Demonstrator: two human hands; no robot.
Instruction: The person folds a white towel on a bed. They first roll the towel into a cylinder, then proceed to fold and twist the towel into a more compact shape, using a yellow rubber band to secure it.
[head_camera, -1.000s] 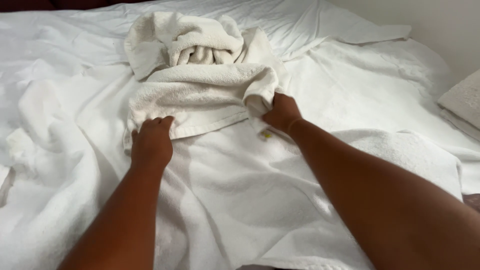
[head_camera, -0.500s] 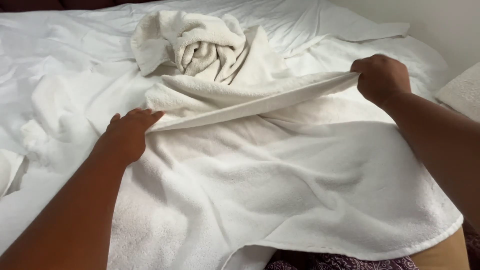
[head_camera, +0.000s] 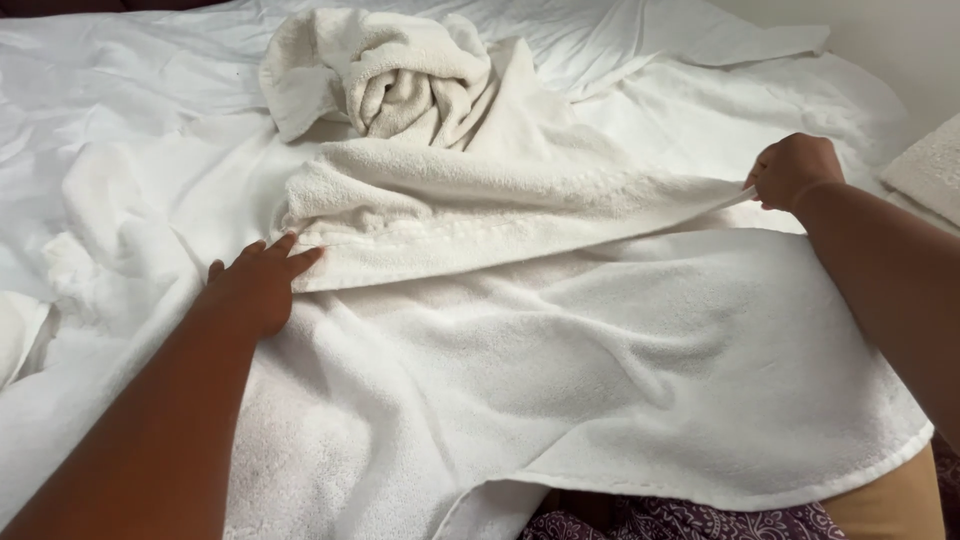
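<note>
Two hands at work on a white towel (head_camera: 560, 360) spread over a bed (head_camera: 140, 90) covered in rumpled white sheets. Left hand (head_camera: 255, 285) lying flat, fingers together and extended, pressing the near-left corner of a folded band of the towel down against the layer beneath. Right hand (head_camera: 793, 170) closed in a pinch on the far-right corner of that same folded edge, lifted slightly and drawing it taut to the right. Hands well apart, the fold stretched in a straight ridge between them. Best done, by the look of it, with the left palm kept firm as an anchor and the right pulling level, so that the hem runs straight and no slack bunches in the middle; worth smoothing the wrinkles in the lower layer before pressing the fold flat. Counted: one large towel in hand, hanging off the near edge of the bed; one rolled, cream-coloured towel (head_camera: 400, 75) bundled just beyond it, touching its far side; one folded white textured cloth (head_camera: 930, 170) at the right edge, only partly in view.
</note>
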